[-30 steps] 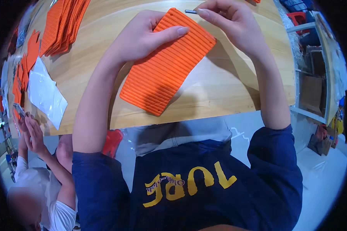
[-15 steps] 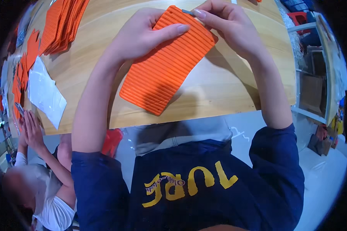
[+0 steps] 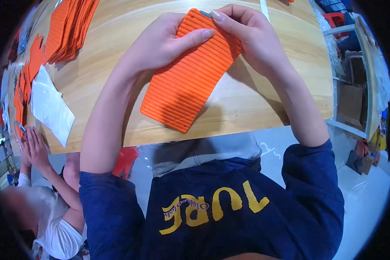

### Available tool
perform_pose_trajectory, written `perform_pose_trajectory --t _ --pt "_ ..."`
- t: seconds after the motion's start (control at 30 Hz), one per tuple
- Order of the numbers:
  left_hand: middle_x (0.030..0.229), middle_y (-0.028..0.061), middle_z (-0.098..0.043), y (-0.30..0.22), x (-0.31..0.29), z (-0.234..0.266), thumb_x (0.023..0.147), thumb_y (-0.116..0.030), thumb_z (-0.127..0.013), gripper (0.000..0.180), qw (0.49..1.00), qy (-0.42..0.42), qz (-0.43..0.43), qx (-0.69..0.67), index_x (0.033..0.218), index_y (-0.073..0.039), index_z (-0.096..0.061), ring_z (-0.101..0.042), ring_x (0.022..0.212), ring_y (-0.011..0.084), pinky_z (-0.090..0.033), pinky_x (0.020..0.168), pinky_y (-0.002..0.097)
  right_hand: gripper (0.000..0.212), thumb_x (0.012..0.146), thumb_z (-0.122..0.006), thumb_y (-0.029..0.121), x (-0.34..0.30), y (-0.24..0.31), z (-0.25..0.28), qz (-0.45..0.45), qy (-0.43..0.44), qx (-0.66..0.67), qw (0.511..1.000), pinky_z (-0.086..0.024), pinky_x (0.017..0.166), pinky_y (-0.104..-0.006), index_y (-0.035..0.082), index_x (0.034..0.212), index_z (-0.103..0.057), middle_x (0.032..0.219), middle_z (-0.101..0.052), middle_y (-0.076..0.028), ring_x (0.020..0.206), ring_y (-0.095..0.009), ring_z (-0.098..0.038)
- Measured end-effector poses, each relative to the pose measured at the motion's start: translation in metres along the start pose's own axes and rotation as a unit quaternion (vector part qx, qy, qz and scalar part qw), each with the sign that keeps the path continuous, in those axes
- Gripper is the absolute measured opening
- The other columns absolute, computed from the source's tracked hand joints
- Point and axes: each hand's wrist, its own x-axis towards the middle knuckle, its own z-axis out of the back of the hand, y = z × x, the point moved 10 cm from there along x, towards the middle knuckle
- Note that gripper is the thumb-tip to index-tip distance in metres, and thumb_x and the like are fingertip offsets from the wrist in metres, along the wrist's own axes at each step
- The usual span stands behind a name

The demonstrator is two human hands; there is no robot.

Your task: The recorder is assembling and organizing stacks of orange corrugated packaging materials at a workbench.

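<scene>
An orange ribbed rectangular mat [image 3: 186,82] lies slanted on the wooden table [image 3: 255,104]. My left hand [image 3: 160,41] rests flat on its upper part, fingers pressing it down. My right hand [image 3: 251,39] is at the mat's top right corner, fingers pinched on a small grey metal tool [image 3: 206,14] whose tip touches the mat's top edge.
A stack of the same orange mats [image 3: 69,30] lies at the table's far left, with more orange pieces [image 3: 24,86] and clear plastic bags [image 3: 50,106] near it. Another person's hands [image 3: 32,145] work at the left. Shelves with boxes [image 3: 353,86] stand at the right.
My right hand with the tool has moved left from beside the corner onto the mat's top edge. My left hand has stayed pressed on the mat.
</scene>
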Motion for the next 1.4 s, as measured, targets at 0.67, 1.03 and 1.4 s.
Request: perform_pose_trajectory --t 0.67,1.03,1.4 --pt "0.087 0.0078 -0.069 0.017 -0.001 -0.020 0.098 -0.016 -0.069 0.019 0.996 0.036 0.071 -0.041 0.106 0.001 -0.067 -0.061 0.071 0.0102 -0.049 0.063 0.0212 0.014 0.101 -0.063 0.012 0.008 -0.005 -0.001 0.014 0.041 -0.023 0.999 -0.044 0.060 -0.0162 -0.001 0.106 -0.066 0.083 -0.062 -0.004 0.069 -0.007 -0.054" --pt "0.096 0.0136 -0.068 -0.012 0.010 0.024 0.097 -0.002 -0.064 0.042 0.979 -0.190 -0.069 0.000 0.134 -0.006 -0.044 -0.066 0.077 0.0154 -0.055 0.067 0.0257 0.029 0.100 -0.066 0.015 0.009 0.035 0.006 0.165 0.020 -0.037 0.985 -0.050 0.076 -0.0198 0.000 0.124 -0.060 0.101 -0.066 -0.009 0.084 -0.010 -0.060" --pt "0.102 0.0132 -0.071 -0.018 -0.001 0.024 0.096 -0.001 -0.068 0.025 0.964 -0.200 -0.088 -0.151 0.119 0.000 -0.058 -0.067 0.083 0.0127 -0.055 0.074 0.0227 0.032 0.098 -0.069 0.014 -0.013 0.036 0.001 0.220 -0.043 -0.160 0.961 -0.057 0.082 -0.0264 -0.001 0.120 -0.051 0.106 -0.064 -0.014 0.092 -0.016 -0.066"
